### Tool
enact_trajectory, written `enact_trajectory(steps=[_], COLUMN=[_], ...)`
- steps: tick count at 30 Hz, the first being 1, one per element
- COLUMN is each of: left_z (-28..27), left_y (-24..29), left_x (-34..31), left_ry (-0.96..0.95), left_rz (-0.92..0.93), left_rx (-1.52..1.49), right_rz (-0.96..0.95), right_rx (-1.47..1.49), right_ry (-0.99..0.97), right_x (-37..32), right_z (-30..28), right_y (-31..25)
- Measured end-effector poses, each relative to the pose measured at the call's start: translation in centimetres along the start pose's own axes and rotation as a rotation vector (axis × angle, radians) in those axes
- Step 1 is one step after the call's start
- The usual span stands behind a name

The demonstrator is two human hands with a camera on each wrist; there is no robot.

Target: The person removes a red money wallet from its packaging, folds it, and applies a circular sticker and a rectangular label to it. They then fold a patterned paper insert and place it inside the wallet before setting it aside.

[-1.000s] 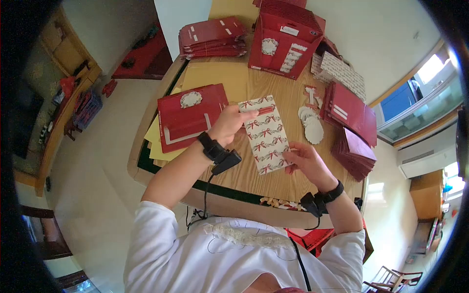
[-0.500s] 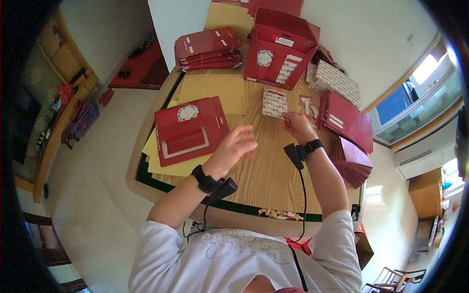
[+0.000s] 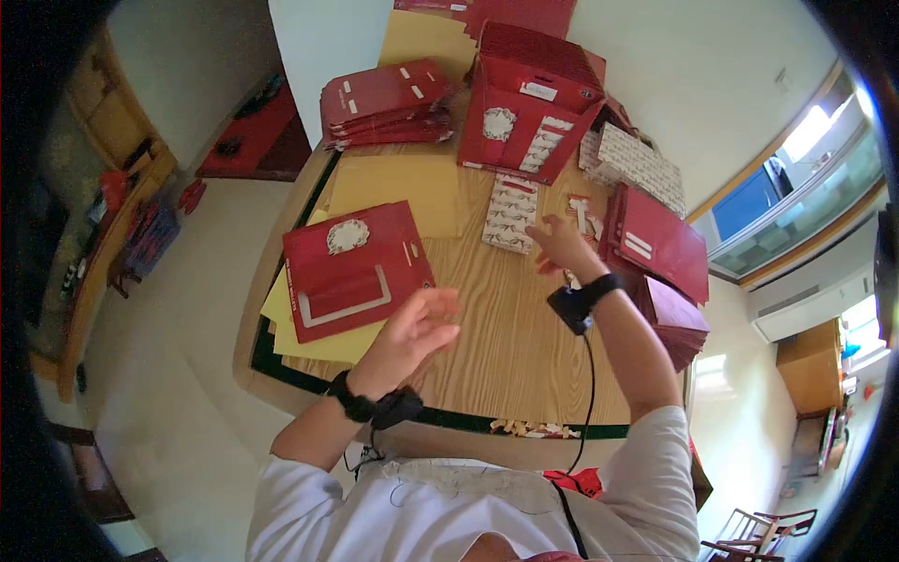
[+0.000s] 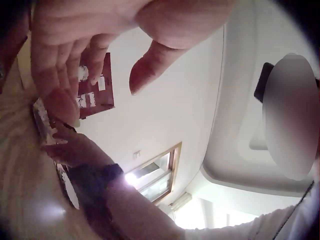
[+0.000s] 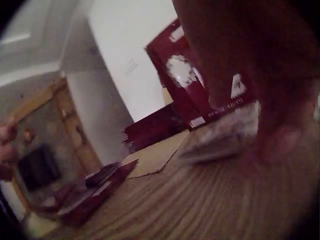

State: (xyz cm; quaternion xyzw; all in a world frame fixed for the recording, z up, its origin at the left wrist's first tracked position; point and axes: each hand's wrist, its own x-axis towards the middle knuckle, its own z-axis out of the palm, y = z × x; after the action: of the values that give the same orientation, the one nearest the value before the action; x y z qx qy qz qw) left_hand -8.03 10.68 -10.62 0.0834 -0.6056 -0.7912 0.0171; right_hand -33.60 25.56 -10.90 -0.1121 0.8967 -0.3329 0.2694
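The patterned card (image 3: 510, 214) with ribbon and wreath rows lies on the wooden table in front of the red box (image 3: 530, 103). My right hand (image 3: 567, 245) is at its right edge, fingers loosely bent; whether they touch it I cannot tell. Above the table's near left part, my left hand (image 3: 408, 341) hangs with relaxed fingers and holds nothing. Beyond it lies a flat red sheet (image 3: 361, 262) with a white wreath label and an angular pale outline, over yellow sheets. In the right wrist view the card (image 5: 215, 142) looks blurred beside my right fingers.
A stack of red folded pieces (image 3: 389, 98) stands at the back left. More red pieces (image 3: 660, 239) and patterned sheets (image 3: 641, 167) lie on the right. White cut-outs partly show beyond my right hand. Small scraps (image 3: 534, 429) lie along the near edge.
The patterned card went from both hands to the table before the red box. My left hand let go and drew back toward the near left. My right hand moved forward, and its fingers have loosened.
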Motion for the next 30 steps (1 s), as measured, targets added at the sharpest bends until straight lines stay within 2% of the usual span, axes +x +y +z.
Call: enact_trajectory(steps=[2, 4, 6, 8, 11, 13, 16, 20, 30], left_z=[-0.4, -0.9, -1.5, -2.1, -1.6, -1.7, -1.9, -1.9, -1.5], left_y=[0.4, 0.7, 0.8, 0.4, 0.9, 1.1, 1.3, 1.6, 1.0], left_x=[-1.0, -1.8, -2.4, -2.9, -3.0, -3.0, -2.8, -2.3, -1.9], left_ry=[0.025, 0.048, 0.074, 0.115, 0.18, 0.202, 0.233, 0.249, 0.216], left_rz=[0.012, 0.008, -0.016, -0.026, -0.045, -0.06, -0.042, -0.043, -0.013], left_rx=[-0.011, -0.042, -0.08, -0.073, -0.077, -0.049, -0.051, -0.038, -0.087], right_rz=[-0.331, -0.365, -0.289, -0.38, -0.489, -0.271, -0.166, -0.271, -0.261], right_rx=[-0.322, -0.135, -0.011, -0.474, -0.892, -0.798, -0.81, -1.118, -1.178], right_ry=[-0.036, -0.07, 0.103, 0.475, 0.634, 0.605, 0.666, 0.664, 0.699], right_x=[0.2, 1.2, 3.5, 7.7, 13.7, 16.0, 17.4, 17.3, 16.6], right_z=[-4.1, -9.1, -13.3, -15.7, -17.5, -17.6, -17.1, -17.3, -16.3], right_y=[0.1, 0.0, 0.0, 1.8, 7.1, 8.8, 9.4, 8.7, 6.9])
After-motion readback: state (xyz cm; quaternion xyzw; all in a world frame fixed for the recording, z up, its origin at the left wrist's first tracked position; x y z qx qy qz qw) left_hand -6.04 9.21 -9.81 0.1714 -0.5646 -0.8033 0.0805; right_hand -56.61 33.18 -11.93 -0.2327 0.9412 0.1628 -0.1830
